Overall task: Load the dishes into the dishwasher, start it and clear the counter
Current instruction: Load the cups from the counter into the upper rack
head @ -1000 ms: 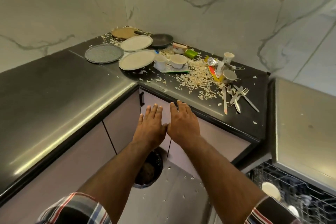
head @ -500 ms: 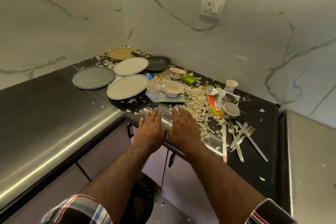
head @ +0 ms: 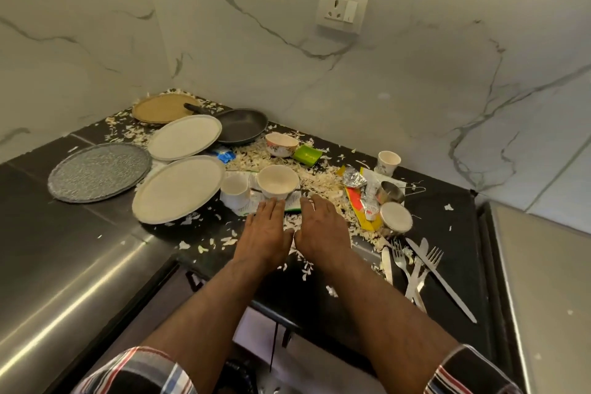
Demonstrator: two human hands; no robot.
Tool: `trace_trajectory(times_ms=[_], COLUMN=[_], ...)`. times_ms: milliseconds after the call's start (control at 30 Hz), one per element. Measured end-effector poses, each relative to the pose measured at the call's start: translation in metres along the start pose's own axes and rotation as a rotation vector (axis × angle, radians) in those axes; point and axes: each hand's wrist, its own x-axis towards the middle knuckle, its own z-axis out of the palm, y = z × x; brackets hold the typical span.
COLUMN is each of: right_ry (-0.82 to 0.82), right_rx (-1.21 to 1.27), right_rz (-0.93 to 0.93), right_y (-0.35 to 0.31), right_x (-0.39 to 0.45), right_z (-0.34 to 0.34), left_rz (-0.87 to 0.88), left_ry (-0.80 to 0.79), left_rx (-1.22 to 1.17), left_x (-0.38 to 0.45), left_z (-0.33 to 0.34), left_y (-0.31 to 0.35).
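Item: dark corner surface (head: 319,294), strewn with pale food scraps (head: 323,184), dishes not yet loaded.

Hands: left hand (head: 263,233) and right hand (head: 323,230) lie side by side, palms down, low over the scraps at the centre front. Grip of both is spread flat, fingers straight and held close; neither holds anything. Whether the palms touch the surface cannot be told.

Dishes, by clock face from the hands:
- cream bowl (head: 277,182) at 12, just beyond the fingertips, on a paper sheet
- small cream cup (head: 235,185) at 11, beside the bowl
- large cream plate (head: 179,189) at 10, a second cream plate (head: 185,137) behind it
- grey speckled plate (head: 99,171) at 9 to 10, farther left
- tan plate (head: 163,108) and black pan (head: 241,125) at 11 to 12, far corner
- patterned bowl (head: 280,144) at 12, behind the cream bowl
- steel cup (head: 390,192), lidded tub (head: 396,217) and paper cup (head: 388,162) at 2
- forks and knives (head: 419,269) at 4

Dishwasher: not identifiable in view.

Step in hand, as judged: the start of collecting dishes, hands poised at the nearest bowl.

Next move calls for: curling the fingers around the cream bowl's rim and lifting it clear of the paper and scraps, tipping out any loose bits, then carrying it to the dishwasher.
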Motion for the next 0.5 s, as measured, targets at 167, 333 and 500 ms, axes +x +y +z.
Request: trace_trajectory(times_ms=[167,333,500], right_ry=[0.025,0.012,0.035], right_rx=[-0.024,-0.041,-0.051], right_rz=[0.060,0.106,0.118], right_y=[0.019,0.042,0.066], right_x=[0.022,0.037,0.054], right_z=[0.004,0.004,0.001], left_rz=[0.081,0.140,0.159], left_ry=[-0.046,-0.045,-0.035], left_rx=[-0.047,-0.081,-0.086], left_x=[0.036,0.063,0.086], left_z=[0.011,0.025,0.037], left_y=[0.006,0.018,0.037])
